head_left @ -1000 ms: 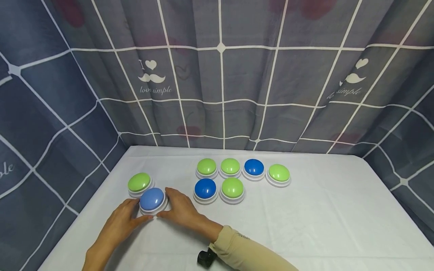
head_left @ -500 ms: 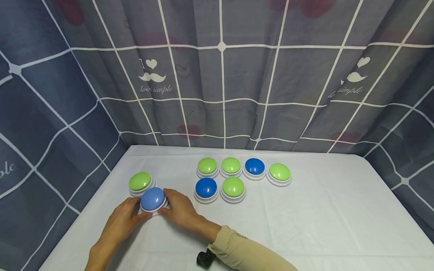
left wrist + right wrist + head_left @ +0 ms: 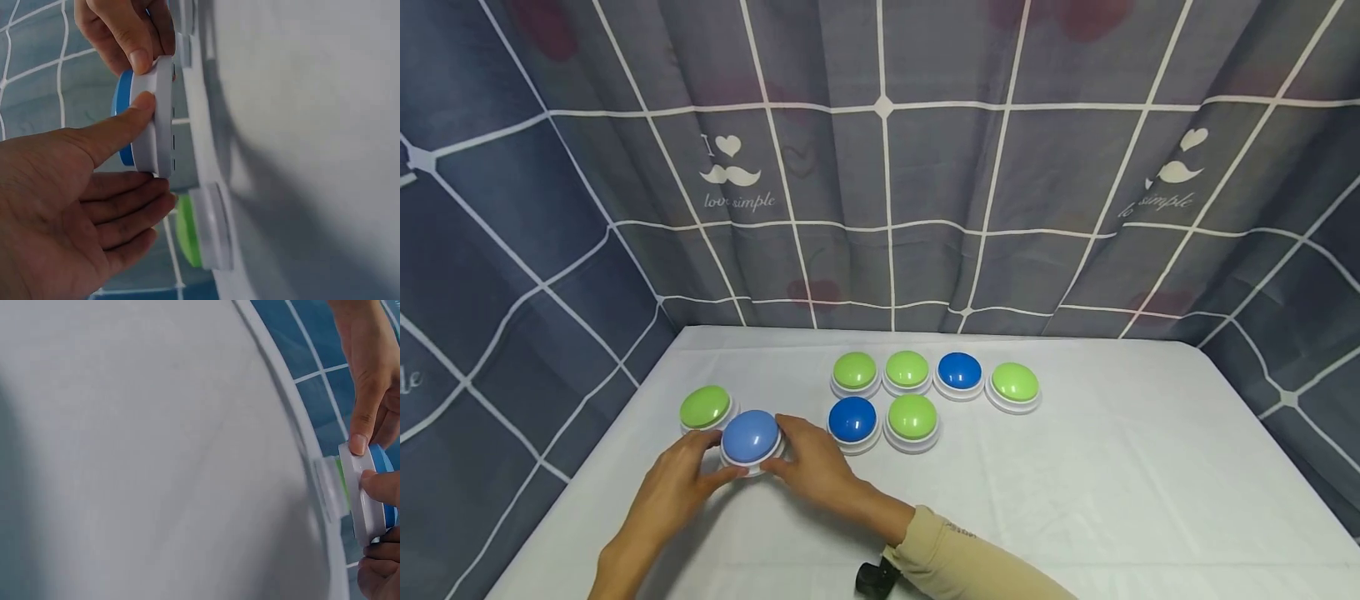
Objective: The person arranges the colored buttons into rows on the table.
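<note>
Both hands hold a blue push button with a white round base (image 3: 751,437), raised off the table in the left wrist view. My left hand (image 3: 672,483) grips its left side, thumb on the base rim and fingers beneath in the left wrist view. From the right, my right hand (image 3: 812,462) pinches the same base between thumb and fingers. Just behind and left of it, a green push button (image 3: 704,407) sits on the table, its front partly covered by the left hand and the blue button. In the left wrist view this green button (image 3: 211,226) stands apart from the held one.
Right of the hands stand two rows of buttons on the white table (image 3: 1075,500). The front row has a blue button (image 3: 852,419) and a green button (image 3: 913,417); several more, including another blue button (image 3: 959,371), line the back. A grey checked curtain (image 3: 850,167) encloses the table.
The blue button has moved slightly to the right and up, away from the green one, with both hands still holding it. The other buttons have stayed in place.
</note>
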Tool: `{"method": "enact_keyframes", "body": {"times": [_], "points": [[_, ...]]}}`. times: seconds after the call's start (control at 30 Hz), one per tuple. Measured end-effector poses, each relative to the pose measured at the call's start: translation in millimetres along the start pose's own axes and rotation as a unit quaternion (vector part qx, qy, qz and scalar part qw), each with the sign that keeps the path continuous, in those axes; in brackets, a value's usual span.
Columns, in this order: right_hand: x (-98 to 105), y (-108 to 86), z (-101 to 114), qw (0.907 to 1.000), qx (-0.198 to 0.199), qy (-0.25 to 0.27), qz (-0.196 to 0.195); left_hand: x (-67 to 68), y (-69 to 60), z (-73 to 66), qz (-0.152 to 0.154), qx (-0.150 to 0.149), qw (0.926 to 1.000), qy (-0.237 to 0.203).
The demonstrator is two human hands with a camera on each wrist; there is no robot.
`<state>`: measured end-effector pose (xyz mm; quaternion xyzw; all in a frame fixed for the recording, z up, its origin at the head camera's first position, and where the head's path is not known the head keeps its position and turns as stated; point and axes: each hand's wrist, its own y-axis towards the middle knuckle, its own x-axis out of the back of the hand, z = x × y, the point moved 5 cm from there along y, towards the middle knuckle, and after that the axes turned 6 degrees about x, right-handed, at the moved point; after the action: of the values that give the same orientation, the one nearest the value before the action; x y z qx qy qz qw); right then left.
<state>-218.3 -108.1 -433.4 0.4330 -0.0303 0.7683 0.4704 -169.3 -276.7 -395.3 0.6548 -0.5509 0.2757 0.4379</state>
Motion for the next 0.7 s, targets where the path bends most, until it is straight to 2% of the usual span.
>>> {"method": "enact_keyframes", "body": {"times": [0.17,0.3,0.5,0.7], "points": [[27,-9.2,-2,0.9993,0.024,0.015,-0.025,2.2,7.4,-20.3,-0.007,-0.016,0.9998,-0.014],[52,-20.3,-9,0.9979,0.034,0.035,-0.044,-1.9,16.1,-42.7,-0.011,-0.027,0.9995,-0.011],[90,-42.4,-26,0.996,0.023,0.037,-0.077,-20.3,30.2,-79.0,-0.012,-0.066,0.9976,-0.016],[124,-66.1,-46,0.9936,-0.023,0.027,-0.108,-40.4,43.9,-115.7,-0.013,-0.111,0.9929,-0.042]]}}
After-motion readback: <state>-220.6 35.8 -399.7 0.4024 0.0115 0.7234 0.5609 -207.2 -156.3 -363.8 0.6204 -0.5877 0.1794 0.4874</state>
